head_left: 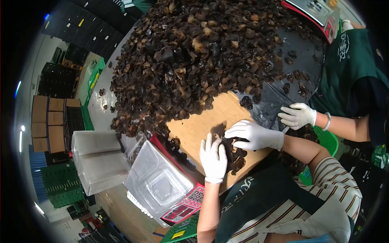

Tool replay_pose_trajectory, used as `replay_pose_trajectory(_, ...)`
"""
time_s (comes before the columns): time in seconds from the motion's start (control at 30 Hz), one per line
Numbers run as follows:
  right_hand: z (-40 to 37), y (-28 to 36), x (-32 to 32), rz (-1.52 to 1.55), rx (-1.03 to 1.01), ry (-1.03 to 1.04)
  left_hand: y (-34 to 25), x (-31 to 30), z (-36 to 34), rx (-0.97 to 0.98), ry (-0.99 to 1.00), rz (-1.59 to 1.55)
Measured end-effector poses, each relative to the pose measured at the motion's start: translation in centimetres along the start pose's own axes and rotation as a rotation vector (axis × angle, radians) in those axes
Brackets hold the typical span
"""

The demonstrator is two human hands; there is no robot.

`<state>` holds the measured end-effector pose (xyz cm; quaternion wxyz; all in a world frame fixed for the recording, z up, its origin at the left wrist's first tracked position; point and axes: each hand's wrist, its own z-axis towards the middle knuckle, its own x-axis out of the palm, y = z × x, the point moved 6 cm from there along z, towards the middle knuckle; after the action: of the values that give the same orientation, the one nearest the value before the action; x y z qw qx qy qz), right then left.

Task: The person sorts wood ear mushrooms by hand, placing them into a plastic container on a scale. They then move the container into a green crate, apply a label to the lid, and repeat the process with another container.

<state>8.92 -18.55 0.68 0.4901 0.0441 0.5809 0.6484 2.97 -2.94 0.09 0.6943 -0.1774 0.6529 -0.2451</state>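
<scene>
Both my hands wear white gloves and are over a flat piece of cardboard [194,133]. My left hand [213,160] lies with its fingers stretched out and apart, beside a small cluster of black wood ear fungus [236,160]. From the right, my right hand [255,135] reaches over the same cluster, its fingers extended and apart, touching the pieces at its upper edge. Some of the fungus is hidden under the right fingers. A large heap of wood ear fungus [194,52] rises just beyond the cardboard.
A red-edged scale [194,198] with a clear plastic tray [160,184] stands left of my left arm. Stacked clear containers [99,158] are further left. At right, a co-worker's gloved hand [298,116] is over black plastic sheeting. Another scale [320,16] sits at the top right.
</scene>
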Motion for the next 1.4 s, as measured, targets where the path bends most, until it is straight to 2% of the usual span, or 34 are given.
replay_pose_trajectory(0.03, 0.0, 0.4, -0.8, -0.042, -0.036, -0.058, -0.1, -0.6, -1.0, -0.057, -0.008, -0.024)
replay_pose_trajectory(0.1, 0.3, -0.2, -2.1, -0.047, 0.042, -0.113, -0.3, -1.3, -3.3, -0.187, -0.024, -0.073)
replay_pose_trajectory(0.17, 1.0, -1.1, -2.9, -0.06, 0.094, -0.14, -1.0, -1.4, -4.7, -0.216, -0.015, -0.102)
replay_pose_trajectory(0.2, 1.6, -0.9, -2.7, -0.109, 0.055, -0.137, -1.3, -1.4, -5.2, -0.229, -0.011, -0.116)
replay_pose_trajectory(0.33, 4.3, -1.3, 0.5, -0.255, -0.076, -0.056, -3.4, -1.3, -5.5, -0.093, -0.008, 0.05)
replay_pose_trajectory(0.4, 5.4, -1.2, 2.4, -0.374, -0.13, -0.006, -4.0, -0.9, -5.4, -0.103, 0.043, 0.156)
replay_pose_trajectory(0.43, 5.6, -0.6, 2.7, -0.422, -0.224, -0.023, -4.0, -0.8, -5.3, -0.111, 0.068, 0.21)
replay_pose_trajectory(0.53, 5.2, -0.4, 3.6, -0.22, -0.243, 0.23, -2.3, -0.2, -5.1, -0.153, -0.009, 0.198)
replay_pose_trajectory(0.57, 4.6, 0.5, 2.8, -0.146, -0.341, 0.115, -2.0, -0.3, -4.7, -0.177, 0.005, 0.191)
replay_pose_trajectory(0.6, 3.7, 0.8, 2.3, -0.135, -0.36, 0.127, -1.7, -0.4, -4.5, -0.164, -0.006, 0.175)
replay_pose_trajectory(0.67, 1.7, 2.2, 0.8, -0.113, -0.314, 0.218, -1.5, -0.5, -4.1, -0.104, -0.013, 0.182)
replay_pose_trajectory(0.77, -0.7, 3.3, 0.5, -0.32, -0.216, 0.408, -2.1, -0.2, -3.7, -0.023, 0.039, 0.18)
replay_pose_trajectory(0.9, -3.2, 2.4, 1.2, -0.358, -0.142, 0.245, -2.1, 0.1, -3.9, -0.046, 0.016, 0.131)
replay_pose_trajectory(1.03, -2.0, 2.7, 0.6, -0.367, -0.034, 0.113, -2.2, -0.4, -4.7, -0.096, -0.06, 0.103)
replay_pose_trajectory(1.17, -0.7, 4.2, 0.7, -0.409, -0.077, 0.025, -2.0, -1.0, -6.0, -0.151, -0.061, -0.023)
replay_pose_trajectory(1.3, -0.6, 4.0, 2.8, -0.518, -0.094, -0.005, -1.8, -1.6, -7.5, -0.291, -0.063, -0.163)
replay_pose_trajectory(1.4, 0.0, 4.0, 2.5, -0.6, 0.023, 0.064, -1.8, -0.8, -8.3, -0.293, -0.002, -0.129)
